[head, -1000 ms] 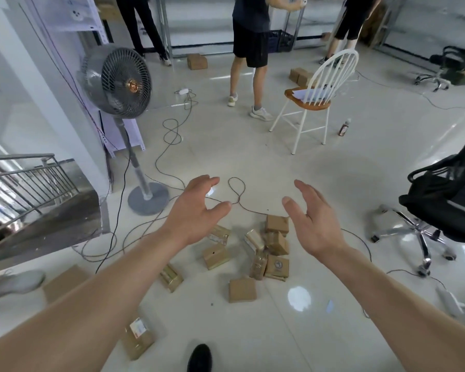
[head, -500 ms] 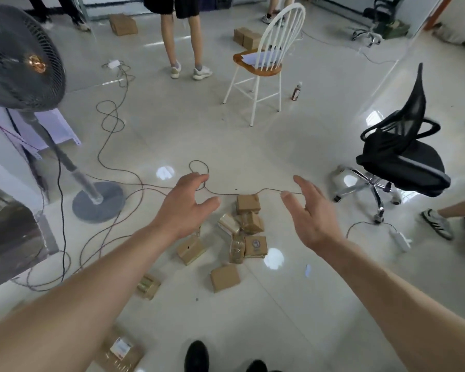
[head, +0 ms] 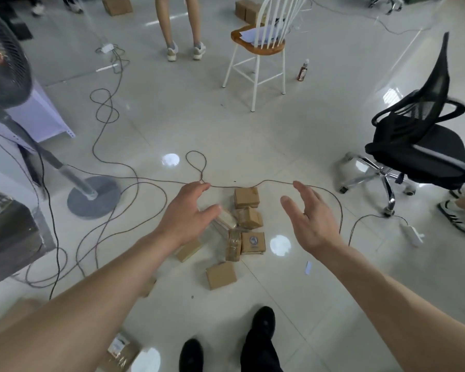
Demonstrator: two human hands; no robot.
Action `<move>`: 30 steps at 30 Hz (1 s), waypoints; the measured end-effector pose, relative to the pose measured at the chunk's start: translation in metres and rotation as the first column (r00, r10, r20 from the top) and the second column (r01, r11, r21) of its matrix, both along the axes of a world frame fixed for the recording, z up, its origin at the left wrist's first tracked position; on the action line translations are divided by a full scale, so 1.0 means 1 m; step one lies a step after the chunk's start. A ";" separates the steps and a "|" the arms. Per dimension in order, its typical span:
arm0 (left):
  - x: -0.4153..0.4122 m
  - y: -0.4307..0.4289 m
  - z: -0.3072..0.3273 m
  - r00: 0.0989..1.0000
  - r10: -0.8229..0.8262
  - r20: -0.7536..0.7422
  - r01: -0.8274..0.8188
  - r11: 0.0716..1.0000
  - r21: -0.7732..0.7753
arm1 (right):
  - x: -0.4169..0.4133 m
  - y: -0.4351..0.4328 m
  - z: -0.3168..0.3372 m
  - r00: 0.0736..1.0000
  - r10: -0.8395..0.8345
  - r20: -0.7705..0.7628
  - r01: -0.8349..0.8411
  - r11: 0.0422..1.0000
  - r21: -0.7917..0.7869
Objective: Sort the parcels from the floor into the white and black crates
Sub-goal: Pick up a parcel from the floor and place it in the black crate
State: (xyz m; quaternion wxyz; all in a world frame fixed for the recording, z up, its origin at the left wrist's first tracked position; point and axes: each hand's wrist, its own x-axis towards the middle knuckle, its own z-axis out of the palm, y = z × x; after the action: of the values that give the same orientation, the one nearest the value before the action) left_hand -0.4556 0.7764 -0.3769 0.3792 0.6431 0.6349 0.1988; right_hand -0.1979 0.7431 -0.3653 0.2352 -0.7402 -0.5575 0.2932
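Observation:
Several small brown cardboard parcels point(head: 246, 197) lie in a loose pile on the pale tiled floor ahead of my feet. One separate parcel point(head: 221, 275) sits nearest me, and another with a white label point(head: 121, 353) lies at the bottom left. My left hand point(head: 187, 216) hovers over the pile's left side, fingers relaxed and empty. My right hand point(head: 310, 218) hovers to the pile's right, also open and empty. No white or black crate shows in the head view.
Cables point(head: 266, 182) snake across the floor behind the pile. A standing fan point(head: 91, 196) is at left, a black office chair point(head: 419, 146) at right, a white wooden chair point(head: 258, 41) behind. A person's legs point(head: 180, 25) stand at the back; another's shoe point(head: 457, 216) at far right.
The view has tilted down and closed in on the pile. Both empty hands have stayed spread in front of me, now lower over the parcels.

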 end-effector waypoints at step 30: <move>0.087 0.123 -0.419 0.979 0.197 -0.051 -0.193 0.819 -0.541 | 0.037 0.131 -0.431 0.963 0.269 0.004 -0.243 0.876 -0.416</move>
State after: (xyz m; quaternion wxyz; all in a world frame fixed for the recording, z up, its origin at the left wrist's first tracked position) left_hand -0.3686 0.8991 -0.7961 0.5257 0.4401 0.7262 0.0511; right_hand -0.1609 0.8738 -0.7961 0.0157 -0.7015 -0.5829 0.4098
